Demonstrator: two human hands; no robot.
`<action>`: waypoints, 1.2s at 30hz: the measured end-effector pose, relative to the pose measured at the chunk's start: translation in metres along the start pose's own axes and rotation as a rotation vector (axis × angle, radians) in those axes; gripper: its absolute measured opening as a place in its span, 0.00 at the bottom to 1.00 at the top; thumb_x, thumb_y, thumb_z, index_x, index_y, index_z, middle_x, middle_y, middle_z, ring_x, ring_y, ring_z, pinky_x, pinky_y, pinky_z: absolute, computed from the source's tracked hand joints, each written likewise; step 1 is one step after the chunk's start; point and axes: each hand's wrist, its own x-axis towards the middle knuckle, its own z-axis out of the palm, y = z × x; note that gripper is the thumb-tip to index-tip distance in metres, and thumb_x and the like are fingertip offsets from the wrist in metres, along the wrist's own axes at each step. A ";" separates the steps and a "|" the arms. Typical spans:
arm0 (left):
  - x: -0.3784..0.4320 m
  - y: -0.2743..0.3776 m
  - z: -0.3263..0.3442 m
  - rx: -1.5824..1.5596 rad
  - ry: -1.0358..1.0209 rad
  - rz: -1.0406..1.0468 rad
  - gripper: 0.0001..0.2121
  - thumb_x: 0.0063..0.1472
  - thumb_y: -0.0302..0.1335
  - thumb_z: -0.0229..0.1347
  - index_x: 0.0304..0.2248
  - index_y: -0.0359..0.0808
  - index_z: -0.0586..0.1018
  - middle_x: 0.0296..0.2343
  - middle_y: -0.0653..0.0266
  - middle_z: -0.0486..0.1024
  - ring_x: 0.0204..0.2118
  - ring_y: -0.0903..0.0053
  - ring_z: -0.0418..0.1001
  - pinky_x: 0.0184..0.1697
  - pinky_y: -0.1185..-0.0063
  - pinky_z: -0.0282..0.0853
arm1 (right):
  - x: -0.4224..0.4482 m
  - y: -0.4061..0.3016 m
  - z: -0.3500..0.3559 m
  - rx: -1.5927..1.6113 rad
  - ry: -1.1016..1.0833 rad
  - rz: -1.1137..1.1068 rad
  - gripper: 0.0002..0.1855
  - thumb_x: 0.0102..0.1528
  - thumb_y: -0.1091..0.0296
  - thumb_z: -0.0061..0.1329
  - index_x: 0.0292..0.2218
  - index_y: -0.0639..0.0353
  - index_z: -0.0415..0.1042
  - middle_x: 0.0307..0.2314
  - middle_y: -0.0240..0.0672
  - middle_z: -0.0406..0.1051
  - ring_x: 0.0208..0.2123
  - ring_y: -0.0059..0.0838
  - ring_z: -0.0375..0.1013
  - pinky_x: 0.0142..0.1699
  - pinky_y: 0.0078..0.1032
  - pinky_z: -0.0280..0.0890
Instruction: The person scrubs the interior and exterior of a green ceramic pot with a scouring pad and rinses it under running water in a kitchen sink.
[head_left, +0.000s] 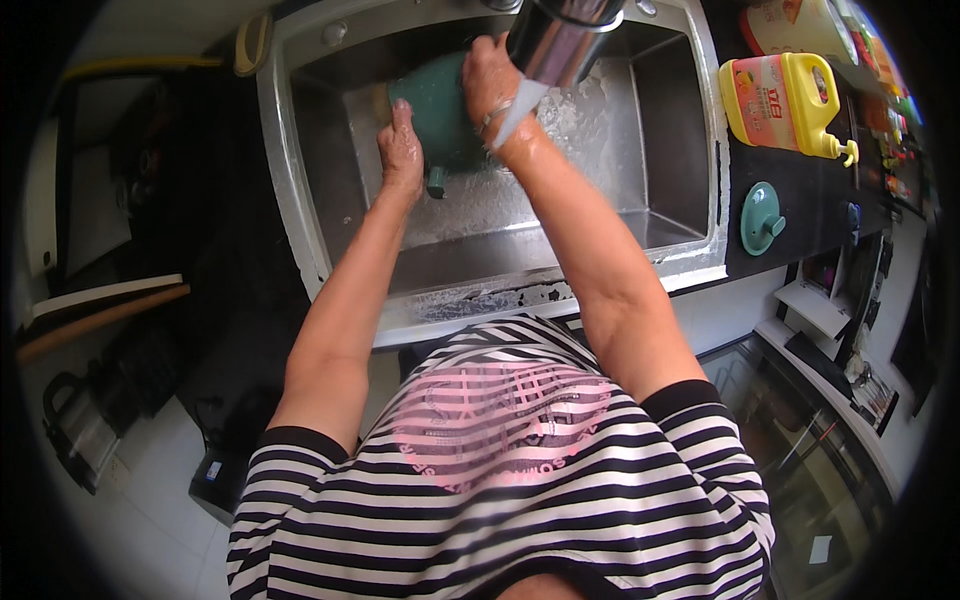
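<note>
A green lidded-style pot (439, 112) with a short stub handle is tilted over the stainless steel sink (480, 217), slightly blurred. My left hand (403, 150) grips its left side, thumb on the outside. My right hand (491, 86) is at its upper right side, fingers bent over the rim; what they touch inside is hidden. A pale cloth-like piece (521, 109) lies against my right wrist, beside a bracelet. Right by that hand hangs the shiny metal faucet (562, 45). Water wets the sink floor.
Right of the sink, a yellow dish soap bottle with a pump (780, 105) and a green lid with a knob (760, 218) are on the dark counter (810, 217). A brush-like object (253, 43) lies at the sink's upper left corner. More containers stand at the far right.
</note>
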 end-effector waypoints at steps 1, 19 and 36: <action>0.001 -0.001 -0.008 -0.012 0.059 0.016 0.21 0.60 0.46 0.45 0.23 0.34 0.69 0.21 0.74 0.60 0.25 0.85 0.56 0.28 0.82 0.56 | -0.010 -0.024 -0.038 0.130 -0.016 -0.033 0.07 0.46 0.65 0.45 0.28 0.56 0.68 0.24 0.39 0.65 0.28 0.35 0.70 0.31 0.28 0.67; 0.003 -0.012 -0.002 0.101 0.079 -0.054 0.27 0.60 0.49 0.41 0.29 0.28 0.73 0.26 0.68 0.68 0.30 0.82 0.61 0.35 0.79 0.61 | 0.003 -0.025 -0.031 0.138 -0.041 -0.098 0.06 0.43 0.67 0.47 0.26 0.57 0.70 0.26 0.37 0.65 0.28 0.34 0.69 0.29 0.28 0.64; -0.014 0.004 -0.016 0.096 0.288 0.052 0.22 0.61 0.41 0.45 0.26 0.25 0.75 0.23 0.68 0.70 0.26 0.82 0.65 0.33 0.81 0.63 | -0.070 -0.003 -0.100 0.694 -0.052 0.309 0.19 0.45 0.63 0.47 0.37 0.63 0.61 0.33 0.47 0.60 0.34 0.50 0.65 0.38 0.40 0.62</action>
